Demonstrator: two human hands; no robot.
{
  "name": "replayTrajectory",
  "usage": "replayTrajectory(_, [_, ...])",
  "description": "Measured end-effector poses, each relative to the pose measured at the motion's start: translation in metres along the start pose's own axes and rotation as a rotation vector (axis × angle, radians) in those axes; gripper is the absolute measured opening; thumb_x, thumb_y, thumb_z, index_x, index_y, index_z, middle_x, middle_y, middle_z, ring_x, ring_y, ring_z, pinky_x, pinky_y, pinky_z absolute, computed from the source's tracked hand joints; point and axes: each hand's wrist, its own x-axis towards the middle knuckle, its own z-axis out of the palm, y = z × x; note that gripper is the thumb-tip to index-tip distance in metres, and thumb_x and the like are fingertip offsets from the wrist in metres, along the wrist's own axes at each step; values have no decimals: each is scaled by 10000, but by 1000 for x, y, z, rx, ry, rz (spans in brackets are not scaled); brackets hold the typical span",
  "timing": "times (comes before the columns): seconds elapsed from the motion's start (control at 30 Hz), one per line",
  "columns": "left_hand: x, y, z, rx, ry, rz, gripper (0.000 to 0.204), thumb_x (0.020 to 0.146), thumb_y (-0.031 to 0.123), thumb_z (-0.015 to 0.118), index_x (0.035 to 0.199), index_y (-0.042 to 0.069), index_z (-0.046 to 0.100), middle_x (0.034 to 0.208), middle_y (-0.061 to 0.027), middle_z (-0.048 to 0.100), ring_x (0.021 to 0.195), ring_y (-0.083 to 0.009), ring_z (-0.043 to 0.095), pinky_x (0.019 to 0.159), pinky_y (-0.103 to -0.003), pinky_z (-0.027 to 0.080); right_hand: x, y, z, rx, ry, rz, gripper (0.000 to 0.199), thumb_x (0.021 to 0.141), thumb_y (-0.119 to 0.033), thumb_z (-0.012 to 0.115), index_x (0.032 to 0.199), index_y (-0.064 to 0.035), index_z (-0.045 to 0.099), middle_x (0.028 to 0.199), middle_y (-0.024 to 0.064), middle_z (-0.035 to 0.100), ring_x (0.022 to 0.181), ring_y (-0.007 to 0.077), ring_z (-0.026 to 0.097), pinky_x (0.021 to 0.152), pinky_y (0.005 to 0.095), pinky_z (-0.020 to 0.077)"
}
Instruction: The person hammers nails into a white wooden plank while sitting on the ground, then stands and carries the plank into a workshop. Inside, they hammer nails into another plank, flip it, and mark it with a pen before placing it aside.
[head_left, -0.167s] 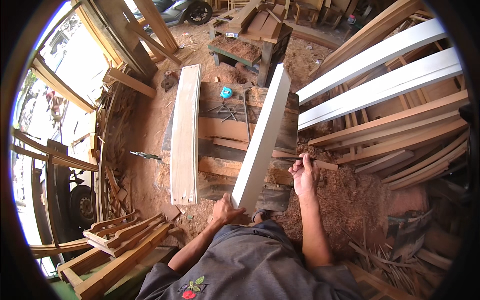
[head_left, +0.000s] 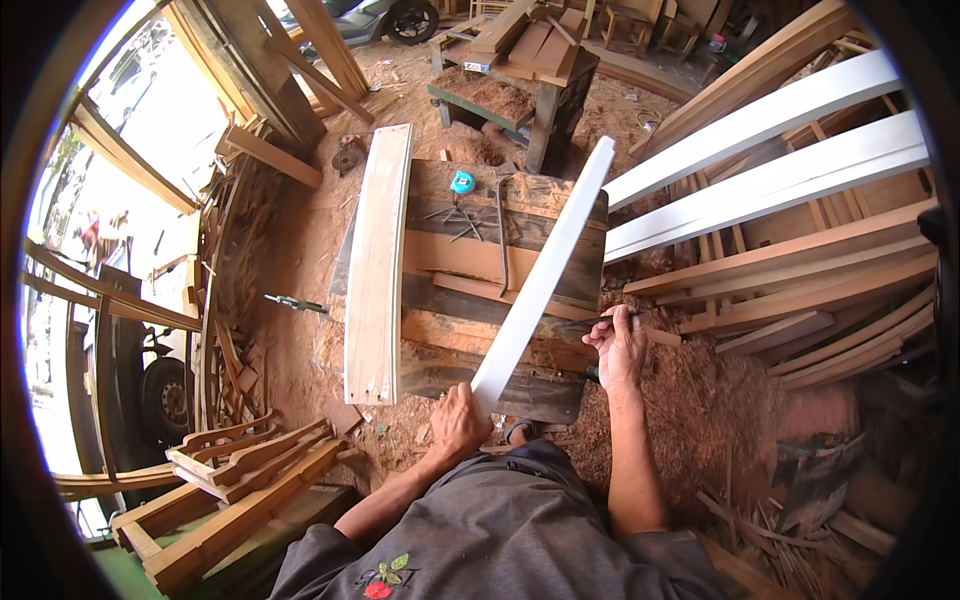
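Observation:
My left hand (head_left: 459,420) is closed round the near end of a long white board (head_left: 545,275). The board slants away over the low wooden bench (head_left: 440,335), its far end up and to the right, a narrow face towards me. To the right of it, my right hand (head_left: 617,350) pinches a thin dark pen-like stick (head_left: 590,321) that points left at the board without visibly touching it. Along the bench's left side lies a second, pale wooden board (head_left: 378,270) with white edges.
On the bench lie a blue tape measure (head_left: 462,182), loose nails (head_left: 462,220) and a dark metal bar (head_left: 502,240). White planks (head_left: 770,185) and stacked lumber (head_left: 790,265) stand at the right. A sawdust-covered worktable (head_left: 520,90) is beyond; wooden frame pieces (head_left: 235,480) lie near left.
The white board has been rolled about its length, so a narrower face shows, and its far end sits further right. My left hand has turned with it; my right hand keeps the stick.

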Motion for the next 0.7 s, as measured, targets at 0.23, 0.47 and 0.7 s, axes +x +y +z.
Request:
replayTrajectory(0.23, [-10,-2,33,17,113,24,613,697,233,862,1145,1,512,1092,-212,568,1022,-404,609,885,-498,490,25,-19,-4,-246,-157,5,321,1050,-380,699,1144,-77,654,710,32,644,502,103,560,436,279,477])
replayTrajectory(0.47, [-22,28,58,99,52,29,761,688,272,909,1267,4,495,1139,-203,521,1105,-410,553,894,-533,434,80,-41,-20,-261,-216,105,288,1033,-308,728,1176,-60,701,707,57,669,438,79,534,358,223,422])
replayTrajectory(0.7, [-19,42,88,244,-24,126,529,853,169,731,1310,-11,535,1445,-333,434,1217,-501,528,955,-641,448,171,-29,-42,213,-410,177,184,1074,-105,610,1231,-57,693,1129,192,780,854,186,768,702,310,646])
